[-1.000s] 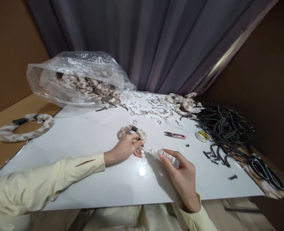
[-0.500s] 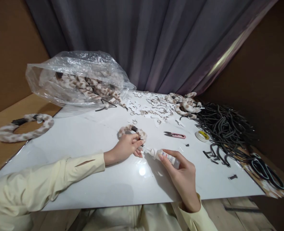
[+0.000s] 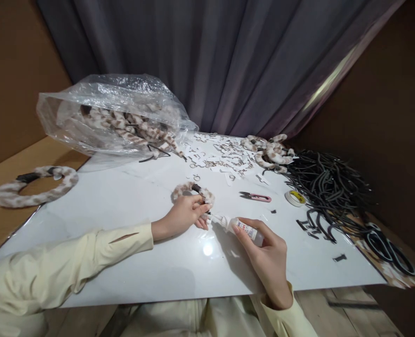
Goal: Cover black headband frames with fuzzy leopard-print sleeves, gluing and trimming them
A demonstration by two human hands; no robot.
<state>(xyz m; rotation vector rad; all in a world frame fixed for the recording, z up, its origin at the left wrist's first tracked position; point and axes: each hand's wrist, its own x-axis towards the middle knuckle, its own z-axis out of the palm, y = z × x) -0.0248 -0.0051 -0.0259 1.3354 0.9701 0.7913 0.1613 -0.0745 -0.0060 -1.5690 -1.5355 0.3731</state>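
Observation:
My left hand (image 3: 186, 214) pinches the near end of a small spotted furry ring (image 3: 182, 188), which has a dark wrapped band at its far side. Between finger and thumb, my right hand (image 3: 265, 248) grips a small white glue bottle (image 3: 247, 230) with red and blue print. The bottle lies tilted, its thin nozzle pointing left to the furry ring's end beside my left fingertips. Whether the nozzle tip touches the ring cannot be made out. The fingers hide part of the ring.
Pink-handled snips (image 3: 255, 196) and a tape roll (image 3: 295, 198) lie right of centre. Black cords (image 3: 330, 187) and large scissors (image 3: 390, 250) are at the right. Small metal rings and paper bits (image 3: 225, 157), furry rings (image 3: 272, 152) and a plastic bag (image 3: 116, 93) stand behind; a larger furry ring (image 3: 37, 187) rests left.
Both hands have barely moved. The bottle in my right hand has turned slightly, so more of its label shows.

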